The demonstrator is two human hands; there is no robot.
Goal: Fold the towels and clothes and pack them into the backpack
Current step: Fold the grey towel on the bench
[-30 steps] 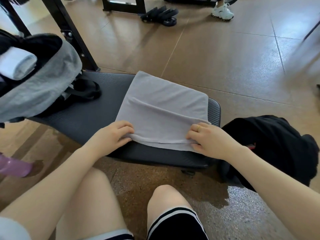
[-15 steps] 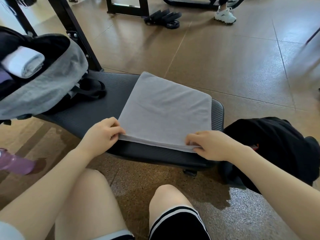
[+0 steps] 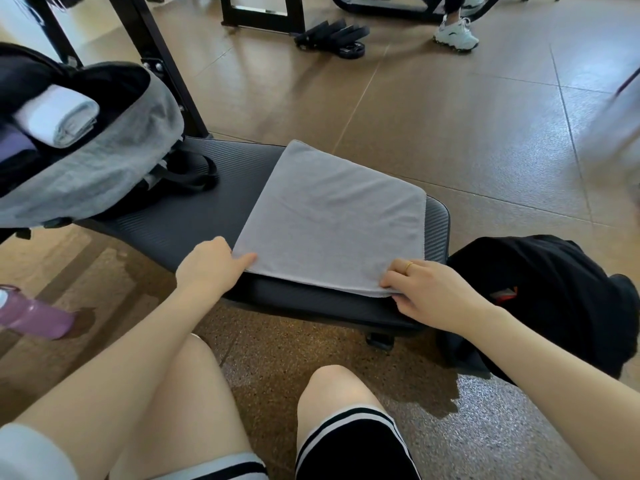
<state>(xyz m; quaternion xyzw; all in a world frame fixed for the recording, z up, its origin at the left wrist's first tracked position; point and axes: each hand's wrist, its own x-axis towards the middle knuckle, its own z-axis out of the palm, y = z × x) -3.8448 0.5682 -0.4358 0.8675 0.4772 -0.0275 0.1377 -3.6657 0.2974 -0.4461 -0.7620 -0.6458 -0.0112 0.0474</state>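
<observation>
A grey towel, folded flat into a rectangle, lies on the right half of a black padded bench. My left hand pinches the towel's near left corner. My right hand, with a ring on one finger, pinches the near right corner between fingers and thumb. An open grey and black backpack leans on the bench's left end, with a rolled white towel sticking out of its mouth. A black garment lies heaped on the floor to the right of the bench.
A pink bottle lies on the floor at the left. Black frame legs stand behind the backpack. Dark weight plates and another person's white shoe are on the brown floor far behind. My knees are below the bench.
Both hands slid from on top of the towel's near edge out to its two near corners. The crease near the front has flattened and the towel now lies smooth.
</observation>
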